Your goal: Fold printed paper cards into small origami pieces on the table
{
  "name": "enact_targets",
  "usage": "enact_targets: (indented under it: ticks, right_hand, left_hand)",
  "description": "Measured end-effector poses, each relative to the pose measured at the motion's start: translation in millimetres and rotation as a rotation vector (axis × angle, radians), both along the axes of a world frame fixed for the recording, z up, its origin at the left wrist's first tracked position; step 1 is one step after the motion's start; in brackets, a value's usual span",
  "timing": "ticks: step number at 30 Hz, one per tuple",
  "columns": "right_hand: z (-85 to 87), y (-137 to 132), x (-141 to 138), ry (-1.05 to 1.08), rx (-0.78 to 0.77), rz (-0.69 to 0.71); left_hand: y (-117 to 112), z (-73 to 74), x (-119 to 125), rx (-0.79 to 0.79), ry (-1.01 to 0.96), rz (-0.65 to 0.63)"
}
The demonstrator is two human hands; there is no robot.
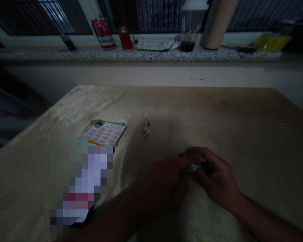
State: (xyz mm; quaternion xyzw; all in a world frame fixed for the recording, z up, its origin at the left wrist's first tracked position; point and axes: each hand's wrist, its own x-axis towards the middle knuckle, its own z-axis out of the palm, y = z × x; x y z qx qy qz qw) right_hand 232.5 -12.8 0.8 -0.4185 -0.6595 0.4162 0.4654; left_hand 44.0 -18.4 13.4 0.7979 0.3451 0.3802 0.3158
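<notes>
Both hands meet low over the table, right of centre, around a small folded piece of printed paper (192, 167). My left hand (168, 178) is dark with shadow, its fingers closed at the paper's left side. From the right, my right hand (212, 173) curls over with thumb and fingers pinching the same paper. Only a pale, striped bit of it shows between the fingertips. Farther off, a second folded paper piece (146, 126) with a pointed top lies by itself on the table.
Left of the hands lie a stack of printed cards (104, 132) and a pixelated phone-like thing (87, 178) on the table (255, 134). The stone windowsill holds a red can (104, 34), a red container (125, 38), a lidded cup (189, 30) and a cardboard tube (218, 25).
</notes>
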Motion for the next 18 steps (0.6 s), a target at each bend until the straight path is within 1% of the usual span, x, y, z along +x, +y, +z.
enact_targets:
  ticks: [2,5,8,9,10,12,13,14,16,18]
  right_hand:
    - [0.2,1,1,-0.009,0.029,-0.008]
    - [0.3,2,4,-0.064,0.109,-0.061]
    - [0.6,3,6,-0.11,0.156,-0.075]
    - [1.3,3,7,-0.116,0.16,-0.067]
    - [2.4,4,7,-0.118,0.157,-0.051]
    - [6.3,4,7,-0.126,0.159,-0.013]
    - [8.6,4,6,-0.136,0.174,-0.004]
    - [10.9,4,6,-0.149,0.194,0.002]
    - [14.3,4,5,-0.158,0.234,0.003]
    - [15.1,4,4,-0.13,0.235,0.006]
  left_hand:
    - [-2,1.5,2,0.079,0.032,-0.008]
    - [-4,6.3,2,0.132,0.025,-0.03]
    - [-4,9.7,-1,0.075,-0.014,-0.071]
    - [-5,9.6,-2,0.027,-0.031,-0.08]
    - [-5,8.7,-3,-0.037,-0.043,-0.059]
    - [-5,6.0,-4,-0.195,-0.056,0.056]
    - [-5,4.7,-4,-0.284,-0.057,0.14]
    - [-4,3.9,-4,-0.368,-0.084,0.184]
    - [0,4.5,-3,-0.52,-0.191,0.178]
    - [4,7.7,-2,-0.635,-0.299,0.117]
